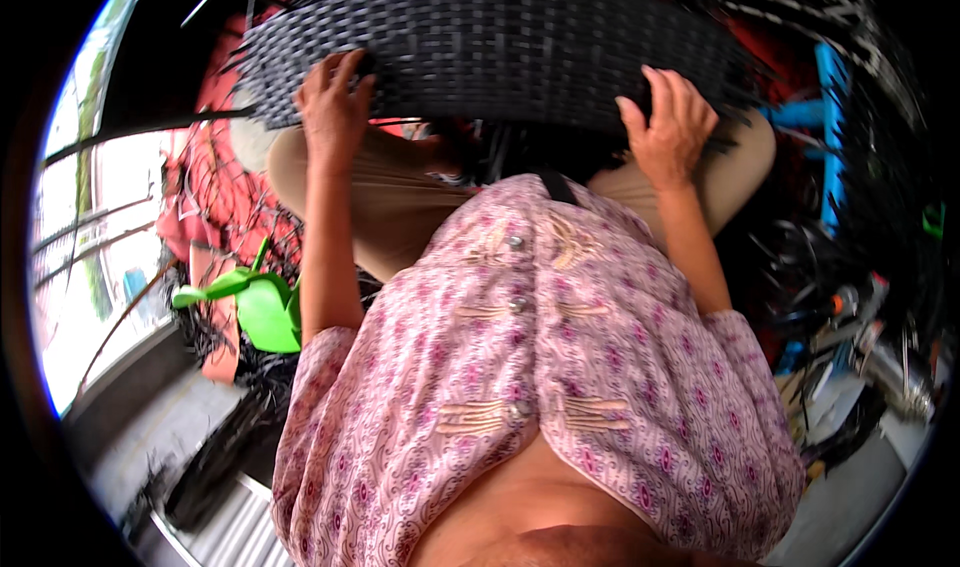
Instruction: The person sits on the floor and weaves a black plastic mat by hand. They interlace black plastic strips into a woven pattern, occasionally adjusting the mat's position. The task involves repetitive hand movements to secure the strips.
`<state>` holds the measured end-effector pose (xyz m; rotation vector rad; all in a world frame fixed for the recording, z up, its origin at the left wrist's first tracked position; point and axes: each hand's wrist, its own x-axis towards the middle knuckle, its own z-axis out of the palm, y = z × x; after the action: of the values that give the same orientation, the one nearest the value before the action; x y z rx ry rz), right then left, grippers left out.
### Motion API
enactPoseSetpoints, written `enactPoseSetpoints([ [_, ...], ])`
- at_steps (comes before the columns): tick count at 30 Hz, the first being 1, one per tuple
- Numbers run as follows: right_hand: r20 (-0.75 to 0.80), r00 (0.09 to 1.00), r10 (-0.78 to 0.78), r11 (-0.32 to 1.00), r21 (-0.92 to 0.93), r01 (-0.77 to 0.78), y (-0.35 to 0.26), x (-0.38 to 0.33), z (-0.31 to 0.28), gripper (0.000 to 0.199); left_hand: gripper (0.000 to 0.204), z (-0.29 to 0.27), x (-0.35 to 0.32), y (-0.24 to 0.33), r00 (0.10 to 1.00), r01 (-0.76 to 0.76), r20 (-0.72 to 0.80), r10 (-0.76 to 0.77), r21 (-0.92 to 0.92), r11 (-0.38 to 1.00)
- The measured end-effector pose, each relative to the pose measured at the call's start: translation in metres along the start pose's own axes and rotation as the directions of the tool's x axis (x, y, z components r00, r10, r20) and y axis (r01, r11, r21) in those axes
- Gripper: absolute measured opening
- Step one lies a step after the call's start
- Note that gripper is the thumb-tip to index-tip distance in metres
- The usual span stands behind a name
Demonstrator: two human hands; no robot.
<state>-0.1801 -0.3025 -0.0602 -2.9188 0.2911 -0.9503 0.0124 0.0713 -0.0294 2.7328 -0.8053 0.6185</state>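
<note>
A dark woven panel [500, 52] of flat glossy strands stretches across in front of me, over my crossed legs, with loose strand ends at both sides. My left hand [335, 102] rests on its near left part, fingers spread and slightly bent onto the weave. On the near right part lies my right hand [668, 122], thumb apart from the fingers, fingertips on the weave. Neither hand shows a thing closed inside it. What is under the panel is mostly hidden.
A bright green plastic scoop-like piece [268, 312] lies at the left among loose black strands. At the right stand a blue frame [832, 137] and a cluttered pile with a metal canister [897, 377]. Red material [225, 192] spreads behind the strands at the left.
</note>
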Motion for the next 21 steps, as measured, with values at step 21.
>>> enactPoseSetpoints([
  [21,-0.097,0.992,-0.083,0.997,-0.002,0.083,-0.004,-0.011,0.006,0.042,0.056,0.022,-0.014,0.097,0.984,-0.160,-0.121,0.127,-0.315,0.936],
])
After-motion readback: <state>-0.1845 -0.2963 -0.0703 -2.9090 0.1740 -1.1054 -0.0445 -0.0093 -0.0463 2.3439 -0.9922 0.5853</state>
